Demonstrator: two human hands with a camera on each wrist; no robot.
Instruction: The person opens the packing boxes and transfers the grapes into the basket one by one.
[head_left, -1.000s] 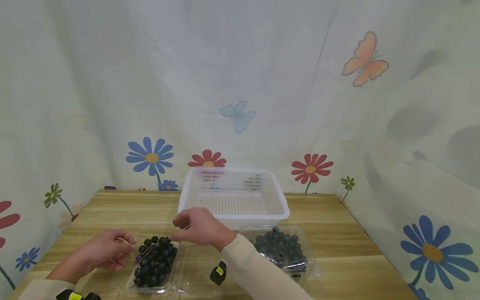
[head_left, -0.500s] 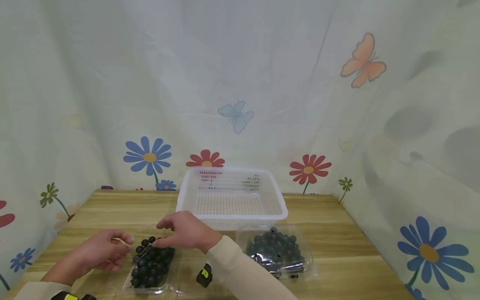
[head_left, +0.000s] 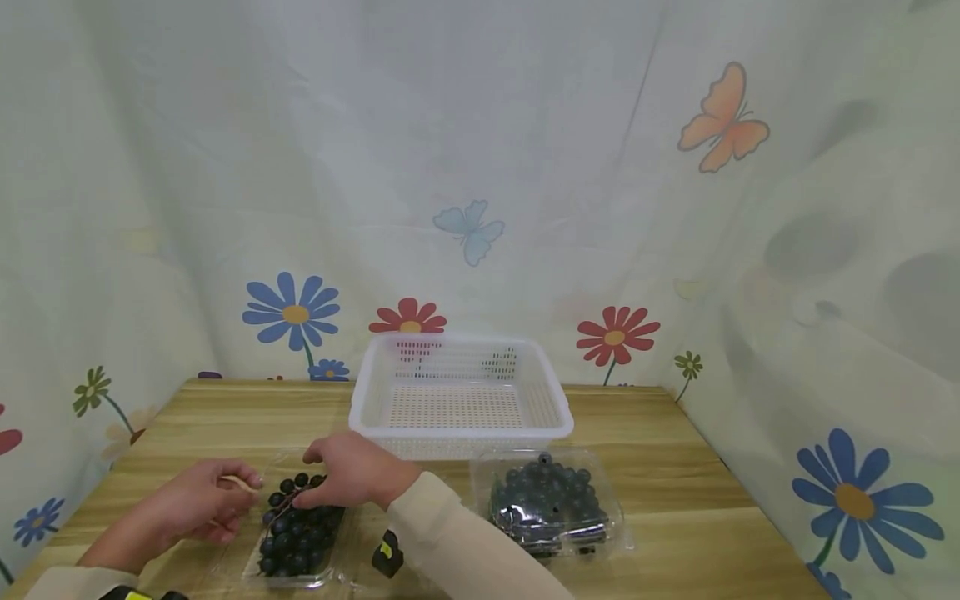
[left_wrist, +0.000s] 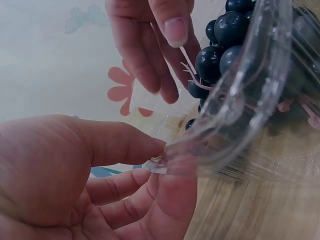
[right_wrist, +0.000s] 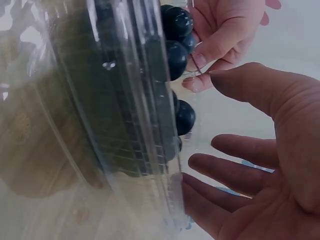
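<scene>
A bunch of dark grapes (head_left: 296, 537) on a pinkish stem lies in an opened clear plastic box (head_left: 300, 581) at the front left. At the box's left edge my left hand (head_left: 198, 504) pinches the thin plastic rim between thumb and fingers, as the left wrist view shows. My right hand (head_left: 356, 477) hovers over the far end of the bunch. Its thumb tip is right by the stem (left_wrist: 192, 80), while the other fingers (right_wrist: 230, 170) stay spread apart from it. In the head view that hand covers part of the grapes.
Behind the hands stands a white perforated plastic basket (head_left: 461, 433). To the right, a second clear box (head_left: 600, 467) with its lid down contains more dark grapes (head_left: 551, 492). All rest on a wooden table (head_left: 675, 500) before a flower-patterned curtain (head_left: 525, 167).
My right hand has moved left and slightly down, from the box's right side to over the bunch's stem. My left hand keeps its place at the box edge.
</scene>
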